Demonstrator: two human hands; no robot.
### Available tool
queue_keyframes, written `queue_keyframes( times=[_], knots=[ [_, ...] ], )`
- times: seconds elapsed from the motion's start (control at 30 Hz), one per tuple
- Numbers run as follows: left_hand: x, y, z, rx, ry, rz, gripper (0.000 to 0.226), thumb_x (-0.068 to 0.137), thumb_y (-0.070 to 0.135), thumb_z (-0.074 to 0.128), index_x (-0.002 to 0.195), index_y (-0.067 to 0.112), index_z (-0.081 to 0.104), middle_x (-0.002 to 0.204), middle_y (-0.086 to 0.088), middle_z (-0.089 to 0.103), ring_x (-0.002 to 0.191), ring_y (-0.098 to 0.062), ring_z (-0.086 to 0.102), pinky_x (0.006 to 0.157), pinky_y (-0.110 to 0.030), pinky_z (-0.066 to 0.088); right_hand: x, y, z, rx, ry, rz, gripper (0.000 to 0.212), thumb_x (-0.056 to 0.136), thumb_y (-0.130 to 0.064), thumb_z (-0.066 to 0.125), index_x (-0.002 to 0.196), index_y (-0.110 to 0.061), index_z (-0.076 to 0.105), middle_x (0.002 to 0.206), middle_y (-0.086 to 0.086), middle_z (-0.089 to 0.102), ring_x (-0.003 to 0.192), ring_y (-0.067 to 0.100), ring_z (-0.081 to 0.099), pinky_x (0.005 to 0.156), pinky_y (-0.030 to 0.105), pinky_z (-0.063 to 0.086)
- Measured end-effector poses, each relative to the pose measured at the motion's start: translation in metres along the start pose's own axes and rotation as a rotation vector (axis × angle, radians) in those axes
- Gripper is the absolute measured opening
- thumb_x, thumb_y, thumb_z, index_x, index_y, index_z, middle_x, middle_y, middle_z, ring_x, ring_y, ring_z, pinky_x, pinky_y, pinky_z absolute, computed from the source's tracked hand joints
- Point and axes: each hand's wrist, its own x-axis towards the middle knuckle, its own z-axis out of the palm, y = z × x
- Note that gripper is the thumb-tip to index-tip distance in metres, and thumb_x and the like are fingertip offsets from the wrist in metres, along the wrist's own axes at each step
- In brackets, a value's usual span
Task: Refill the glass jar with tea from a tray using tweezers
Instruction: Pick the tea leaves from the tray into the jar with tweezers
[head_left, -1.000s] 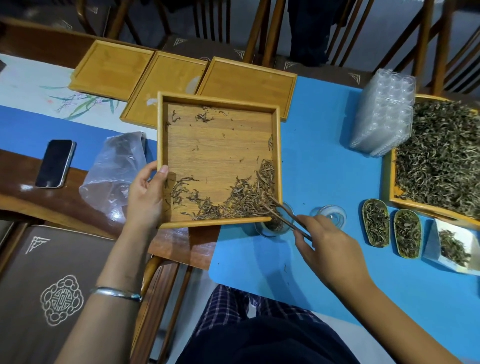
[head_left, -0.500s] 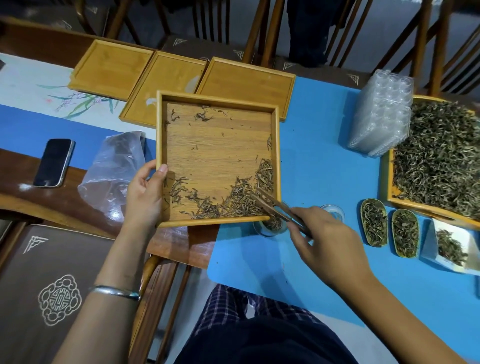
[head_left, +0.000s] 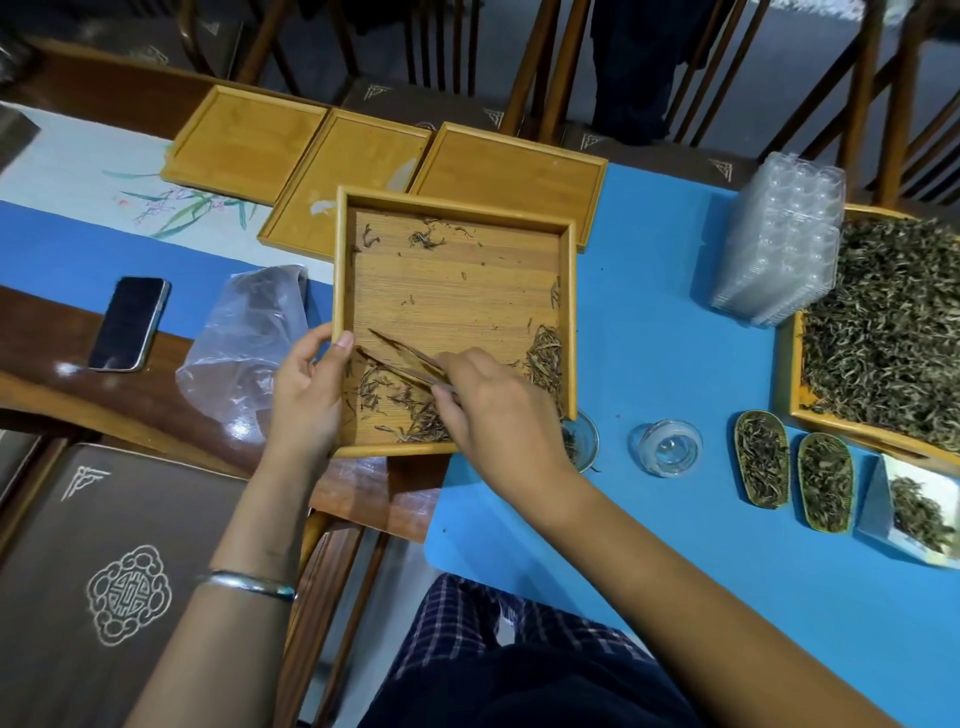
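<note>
Tray: tray (head_left: 571, 312) is held above the near table (head_left: 649, 338) edge, seemingly tipped toward the person, its near right corner over or just beside the jar.
Left hand: left hand (head_left: 306, 395) grips the tray's left rim, thumb on the inside, fingers curled under.
Right hand: right hand (head_left: 493, 410) pinches the tweezers (head_left: 402, 358) at their back end; it reaches across the tray's lower half.
Tweezers: long axis runs from the right hand up and left; tips lie near the left wall, close to the left thumb, arms slightly spread. Whether any leaf sits between the tips I cannot tell.
Tea: tea (head_left: 410, 410) is strewn thinly along the tray's near edge, with a denser clump in the near right corner; a few stray bits lie at the far wall.
Jar: jar (head_left: 584, 441) stands on the blue mat just past the tray's near right corner, partly hidden by the right hand and wrist, some leaves already inside.
Lid: what looks like a glass lid (head_left: 667, 448) sits to the jar's right, apart from it.
Key relation: jar lies to the right of the tweezer tips, across the whole width of the tray; loose leaves lie in a band between tips and jar, so a rightward sweep along the near edge would carry them toward that corner.
Nearer hand: right hand is nearer the jar; left hand is on the far side and only steadies.
Step, as I judge it: gathering the left-hand leaves toward the pouring corner.
Risk: leaves could spill over the low rim onto the mat short of the jar's mouth.
</note>
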Motion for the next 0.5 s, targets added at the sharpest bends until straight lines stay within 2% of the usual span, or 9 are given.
queue_keyframes(
  times=[0.1,0.23,0.3,0.4,0.5],
  knots=[
    [-0.001,0.002,0.001,-0.001,-0.002,-0.01,0.027,0.1,0.024,0.052,0.119,0.007,0.06,0.091,-0.001,0.071,0.078,-0.008,0.071,0.063,-0.02,0.056,-0.002,0.001,0.005,0.013,-0.045,-0.044,0.029,0.097,-0.023,0.05,0.123,-0.011,0.058,0.102,0.007,0.063,0.085,0.027,0.063,0.057,0.035,0.049],
    [-0.002,0.005,0.003,0.024,0.012,-0.01,0.031,0.099,0.026,0.052,0.122,0.007,0.058,0.096,-0.002,0.07,0.079,-0.004,0.07,0.067,-0.018,0.056,-0.016,0.003,0.005,0.008,-0.111,-0.123,0.028,0.096,-0.021,0.052,0.121,-0.011,0.06,0.097,0.008,0.064,0.081,0.026,0.064,0.05,0.034,0.049],
    [-0.001,0.007,0.003,0.011,0.017,-0.024,0.031,0.099,0.025,0.052,0.123,0.006,0.058,0.099,-0.004,0.069,0.083,-0.009,0.07,0.075,-0.025,0.058,-0.023,0.007,0.004,-0.004,-0.156,-0.144,0.029,0.097,-0.021,0.051,0.122,-0.011,0.06,0.099,0.008,0.063,0.084,0.027,0.063,0.051,0.035,0.051],
    [0.0,0.009,0.004,-0.014,0.025,-0.056,0.034,0.099,0.025,0.052,0.126,0.004,0.057,0.106,-0.011,0.068,0.095,-0.022,0.066,0.089,-0.039,0.053,-0.034,0.015,0.002,-0.026,-0.209,-0.143,0.031,0.097,-0.024,0.049,0.124,-0.012,0.058,0.103,0.007,0.063,0.088,0.026,0.063,0.055,0.038,0.053],
    [0.0,0.009,0.003,-0.018,0.016,-0.071,0.035,0.099,0.025,0.053,0.126,0.005,0.057,0.101,-0.005,0.069,0.086,-0.012,0.069,0.08,-0.03,0.057,-0.04,0.022,-0.007,-0.041,-0.126,-0.12,0.027,0.091,-0.022,0.059,0.115,-0.011,0.064,0.097,0.003,0.066,0.078,0.023,0.066,0.048,0.031,0.051]
  ],
)
